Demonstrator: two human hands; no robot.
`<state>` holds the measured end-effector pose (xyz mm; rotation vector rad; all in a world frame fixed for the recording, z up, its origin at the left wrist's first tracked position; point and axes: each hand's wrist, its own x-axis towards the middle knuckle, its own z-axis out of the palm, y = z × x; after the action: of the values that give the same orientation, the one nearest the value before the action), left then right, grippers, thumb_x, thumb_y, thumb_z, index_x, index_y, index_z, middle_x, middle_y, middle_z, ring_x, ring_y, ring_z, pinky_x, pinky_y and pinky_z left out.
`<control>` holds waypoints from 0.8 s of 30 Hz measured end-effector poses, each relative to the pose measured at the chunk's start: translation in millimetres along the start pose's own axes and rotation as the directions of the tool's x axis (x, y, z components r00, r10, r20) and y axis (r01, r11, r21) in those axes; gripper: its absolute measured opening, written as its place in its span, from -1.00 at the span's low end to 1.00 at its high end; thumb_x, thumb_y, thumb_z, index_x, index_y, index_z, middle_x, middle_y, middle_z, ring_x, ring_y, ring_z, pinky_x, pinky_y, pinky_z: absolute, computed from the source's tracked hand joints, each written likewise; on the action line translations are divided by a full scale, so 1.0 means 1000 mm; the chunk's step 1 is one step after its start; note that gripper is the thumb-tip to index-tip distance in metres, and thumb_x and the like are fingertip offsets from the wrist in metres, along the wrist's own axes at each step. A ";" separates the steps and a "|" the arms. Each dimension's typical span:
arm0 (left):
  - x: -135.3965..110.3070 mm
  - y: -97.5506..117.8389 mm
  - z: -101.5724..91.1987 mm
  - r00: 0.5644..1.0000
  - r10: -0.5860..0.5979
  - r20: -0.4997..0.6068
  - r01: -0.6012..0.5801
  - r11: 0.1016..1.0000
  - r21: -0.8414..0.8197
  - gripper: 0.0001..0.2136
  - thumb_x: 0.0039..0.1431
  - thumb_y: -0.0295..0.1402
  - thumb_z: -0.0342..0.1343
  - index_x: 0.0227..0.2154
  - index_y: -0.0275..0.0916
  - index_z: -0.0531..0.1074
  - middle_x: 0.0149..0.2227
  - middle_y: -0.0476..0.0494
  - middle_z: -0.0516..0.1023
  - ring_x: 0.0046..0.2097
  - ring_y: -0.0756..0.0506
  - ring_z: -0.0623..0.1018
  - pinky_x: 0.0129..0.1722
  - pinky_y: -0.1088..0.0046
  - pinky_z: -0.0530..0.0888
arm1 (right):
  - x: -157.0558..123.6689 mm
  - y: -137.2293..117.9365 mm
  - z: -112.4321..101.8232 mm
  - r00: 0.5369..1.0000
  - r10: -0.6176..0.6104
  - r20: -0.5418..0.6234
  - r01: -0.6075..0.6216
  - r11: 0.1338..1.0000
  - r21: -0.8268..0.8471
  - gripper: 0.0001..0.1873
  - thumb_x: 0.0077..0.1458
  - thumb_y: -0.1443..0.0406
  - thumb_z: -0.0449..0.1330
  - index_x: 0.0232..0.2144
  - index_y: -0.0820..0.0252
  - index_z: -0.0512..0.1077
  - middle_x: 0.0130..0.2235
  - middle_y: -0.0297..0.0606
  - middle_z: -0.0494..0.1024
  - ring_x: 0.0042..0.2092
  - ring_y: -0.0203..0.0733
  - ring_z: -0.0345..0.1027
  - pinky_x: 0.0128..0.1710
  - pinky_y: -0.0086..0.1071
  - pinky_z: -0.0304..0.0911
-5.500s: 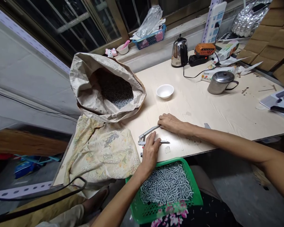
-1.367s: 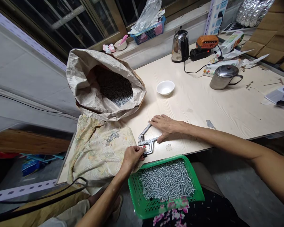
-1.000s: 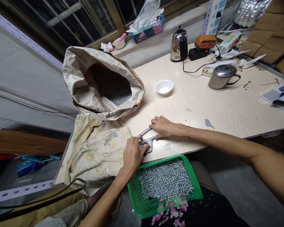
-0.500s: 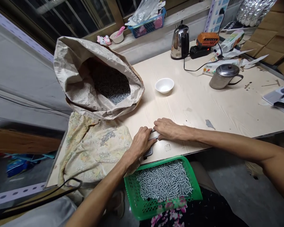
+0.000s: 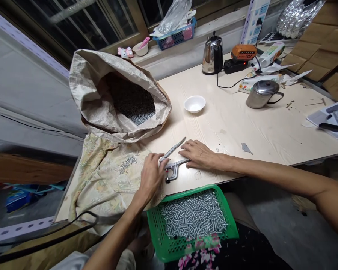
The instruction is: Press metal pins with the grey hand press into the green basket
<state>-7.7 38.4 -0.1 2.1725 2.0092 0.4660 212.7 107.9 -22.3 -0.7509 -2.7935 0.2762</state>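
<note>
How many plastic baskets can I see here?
2. A green basket, full of small metal pieces, sits at the table's near edge; a blue basket stands on the window ledge. Others may be hidden.

One head-worn camera looks forward and down from close above the left hand [image 5: 150,176] and right hand [image 5: 197,153], the table [image 5: 242,123] stretching beyond them.

Looks like a home workshop for small piecework, set up at a desk [image 5: 242,123] under a barred window [image 5: 81,22]. Shown by an open sack [image 5: 87,86] of small metal parts at the desk's far left corner, a green basket [image 5: 157,240] of them off its near edge, and a kettle [image 5: 212,56] at the far edge.
</note>
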 end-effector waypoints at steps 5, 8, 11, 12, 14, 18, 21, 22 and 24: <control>-0.024 0.000 -0.011 0.954 -0.255 0.157 0.226 0.958 0.177 -0.67 0.18 -0.12 0.06 -0.56 -0.23 0.46 -0.39 -0.16 0.46 -0.20 -0.17 0.42 -0.31 0.40 0.29 | 0.002 0.001 0.026 1.000 0.019 -0.007 -0.019 0.998 -0.057 -0.93 0.21 0.31 0.15 -0.29 0.21 0.41 -0.23 -0.20 0.44 -0.17 -0.11 0.14 -0.25 -0.28 -0.02; -0.021 0.002 -0.002 0.888 -0.370 0.274 0.344 0.929 0.138 -0.70 0.13 -0.14 0.09 -0.57 -0.24 0.46 -0.48 -0.11 0.45 -0.32 -0.11 0.43 -0.41 0.44 0.20 | 0.005 0.002 0.040 0.998 -0.002 -0.059 -0.001 0.998 -0.059 -0.87 0.26 0.37 0.06 -0.34 0.20 0.38 -0.29 -0.24 0.43 -0.21 -0.14 0.13 -0.26 -0.28 -0.06; -0.007 -0.003 0.002 0.783 -0.413 0.465 0.454 0.891 0.025 -0.68 0.10 -0.19 0.08 -0.67 -0.25 0.39 -0.66 0.02 0.30 -0.53 -0.01 0.33 -0.49 0.45 0.10 | 0.003 0.004 0.044 0.994 -0.034 -0.104 0.033 0.999 -0.017 -0.84 0.28 0.38 0.02 -0.36 0.19 0.35 -0.32 -0.27 0.42 -0.24 -0.17 0.13 -0.25 -0.29 -0.07; -0.003 -0.005 0.000 0.742 -0.411 0.530 0.484 0.875 0.001 -0.67 0.10 -0.21 0.08 -0.70 -0.25 0.35 -0.70 0.05 0.24 -0.57 0.01 0.28 -0.50 0.46 0.08 | 0.002 0.005 0.044 0.992 -0.044 -0.118 0.045 0.999 0.003 -0.83 0.29 0.38 0.01 -0.36 0.19 0.34 -0.32 -0.28 0.42 -0.25 -0.17 0.13 -0.25 -0.29 -0.07; -0.002 -0.005 -0.009 0.706 -0.428 0.564 0.509 0.861 0.017 -0.69 0.07 -0.27 0.08 -0.73 -0.25 0.34 -0.72 0.06 0.22 -0.59 0.01 0.26 -0.52 0.46 0.08 | -0.001 0.008 0.042 0.989 -0.043 -0.143 0.049 0.998 0.037 -0.81 0.30 0.37 -0.01 -0.37 0.18 0.33 -0.32 -0.29 0.41 -0.26 -0.18 0.13 -0.26 -0.30 -0.07; -0.027 0.012 -0.038 0.826 -0.408 0.389 0.378 0.913 0.154 -0.81 0.08 -0.38 0.07 -0.56 -0.27 0.51 -0.50 -0.10 0.51 -0.41 -0.06 0.46 -0.44 0.47 0.18 | -0.005 0.015 0.038 0.991 0.007 -0.131 0.004 0.996 0.084 -0.79 0.31 0.36 -0.02 -0.36 0.19 0.35 -0.31 -0.26 0.41 -0.26 -0.18 0.16 -0.27 -0.31 -0.05; -0.046 0.015 -0.057 0.821 -0.253 0.511 0.229 0.967 0.112 -0.82 0.14 -0.28 0.10 -0.40 -0.18 0.59 -0.34 -0.11 0.60 -0.30 -0.10 0.53 -0.36 0.47 0.25 | -0.005 0.018 0.035 0.994 0.023 -0.109 -0.010 0.993 0.121 -0.82 0.29 0.35 0.01 -0.33 0.19 0.37 -0.29 -0.26 0.42 -0.25 -0.18 0.19 -0.27 -0.32 -0.02; -0.046 0.010 -0.062 0.833 -0.248 0.494 0.208 0.969 0.136 -0.80 0.16 -0.26 0.09 -0.35 -0.16 0.60 -0.31 -0.12 0.60 -0.27 -0.12 0.54 -0.34 0.46 0.27 | -0.005 0.018 0.035 0.994 0.025 -0.107 -0.011 0.992 0.129 -0.83 0.29 0.35 0.01 -0.33 0.19 0.38 -0.29 -0.26 0.42 -0.26 -0.18 0.19 -0.28 -0.32 -0.01; -0.036 -0.012 -0.066 0.897 -0.310 0.315 0.227 0.935 0.273 -0.75 0.24 -0.26 0.01 -0.29 -0.18 0.59 -0.24 -0.17 0.59 -0.21 -0.15 0.55 -0.32 0.43 0.28 | -0.004 0.018 0.036 0.993 0.024 -0.115 -0.008 0.991 0.135 -0.83 0.29 0.35 0.01 -0.33 0.19 0.38 -0.30 -0.25 0.43 -0.26 -0.18 0.20 -0.28 -0.33 0.00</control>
<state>-42.0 -3.3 53.4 1.8692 2.1868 -0.1949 214.4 116.4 -62.0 -0.7335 -2.6306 0.4057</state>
